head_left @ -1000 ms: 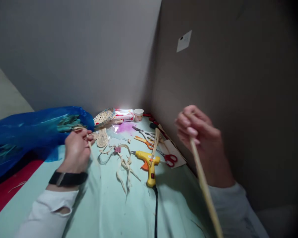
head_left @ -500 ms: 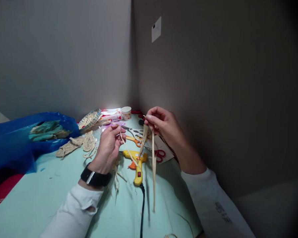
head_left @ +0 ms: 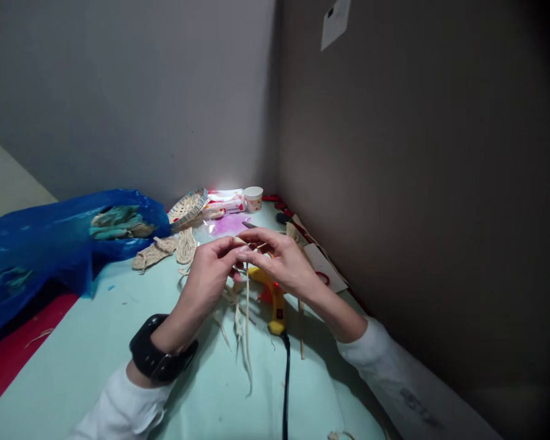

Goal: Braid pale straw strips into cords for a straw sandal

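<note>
My left hand [head_left: 211, 272] and my right hand [head_left: 286, 263] meet above the table, fingertips close together. Both are closed in a pinch on a thin pale raffia strip [head_left: 247, 327], whose long end hangs down between them. Just behind and below my right hand lies a yellow glue gun [head_left: 279, 315], partly covered by that hand; a red light shows on it. A second pale strip [head_left: 301, 333] shows under my right forearm. Loose raffia scraps [head_left: 237, 318] lie below my left hand.
Braided raffia coils [head_left: 186, 246] lie beside a blue plastic bag [head_left: 73, 226] at left. Farther back are a woven basket [head_left: 189, 206], a paper cup [head_left: 253, 198] and red-and-white packets [head_left: 227, 200]. Walls rise behind and at right. The glue gun's black cord [head_left: 286, 385] runs toward me.
My hands have come together from apart, the right moving left to meet the left. The view has shifted, so the table things appear farther right. My right hand now covers part of the glue gun.
</note>
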The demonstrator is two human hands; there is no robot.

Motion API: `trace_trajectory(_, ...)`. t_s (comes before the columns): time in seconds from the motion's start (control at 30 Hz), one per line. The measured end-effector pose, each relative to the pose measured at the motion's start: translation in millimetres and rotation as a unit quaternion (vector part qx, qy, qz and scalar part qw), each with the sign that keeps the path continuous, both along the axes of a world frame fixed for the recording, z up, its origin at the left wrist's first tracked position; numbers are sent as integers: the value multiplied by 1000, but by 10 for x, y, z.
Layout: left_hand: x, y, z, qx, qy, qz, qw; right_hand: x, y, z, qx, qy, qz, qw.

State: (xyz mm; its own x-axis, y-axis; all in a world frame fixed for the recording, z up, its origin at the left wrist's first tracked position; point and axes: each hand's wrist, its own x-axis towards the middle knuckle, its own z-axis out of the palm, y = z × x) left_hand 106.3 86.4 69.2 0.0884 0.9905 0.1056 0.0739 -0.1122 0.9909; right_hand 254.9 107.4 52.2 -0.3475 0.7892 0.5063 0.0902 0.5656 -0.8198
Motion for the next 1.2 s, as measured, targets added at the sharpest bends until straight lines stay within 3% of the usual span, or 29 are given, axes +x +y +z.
trace_trajectory(0.23, -113, -121, -59, 26, 147, 46, 988, -175, -8, -251, -148, 146, 48, 977)
trace_trajectory(0.43, -254, -226, -284, -30, 142, 54, 988, -253, -58, -301, -218, 167, 7, 962)
trace_trajectory(0.5, -400, -229, -354, -16, 164, 96, 982, -226, -40, -287, -260, 210, 9, 942)
trace_trajectory(0.6, -646, -198, -427, 28, 238, 200, 950, -156, 33, -295, -310, 235, -4, 921)
trace_trajectory(0.7, -775, -181, -456, 25, 331, 208, 920, -111, 122, -364, -337, 189, -30, 922)
trace_trajectory(0.87, -726, -238, -452, 42, 427, 195, 882, -113, 188, -438, -346, 111, -34, 931)
trace_trajectory(1.0, -660, -282, -515, 32, 420, 155, 894, -171, 90, -361, -193, -128, -68, 970)
trace_trajectory(1.07, -615, -298, -561, 27, 403, 128, 906, -234, -9, -319, -106, -272, -88, 952)
trace_trajectory(1.2, -515, -311, -631, 27, 368, 103, 924, -379, -188, -316, -43, -428, -95, 898)
